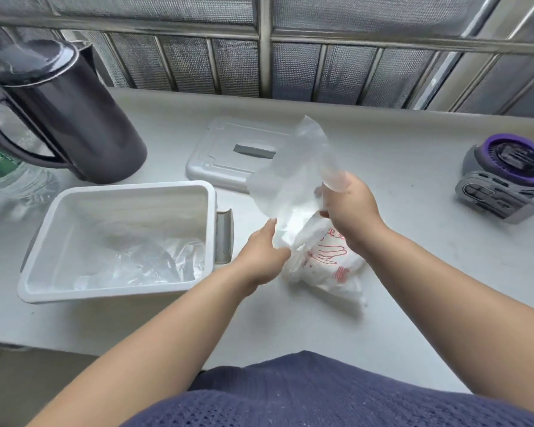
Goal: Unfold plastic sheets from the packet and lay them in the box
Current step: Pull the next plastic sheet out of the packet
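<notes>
A clear plastic sheet [293, 167] stands up above the counter, held between both hands. My right hand [349, 204] pinches its upper right part. My left hand [264, 257] grips its lower edge, just left of the packet. The white packet [327, 263] with red print lies on the counter under and between my hands. To the left stands the open white box [210, 211], with crumpled clear sheets [145, 260] lying in its bottom.
The box's white lid [216, 161] lies flat behind the hands. A black kettle [62, 118] stands at the back left with a clear bottle [10, 174] beside it. A grey and purple device [506, 177] sits at the right. Window bars run along the back.
</notes>
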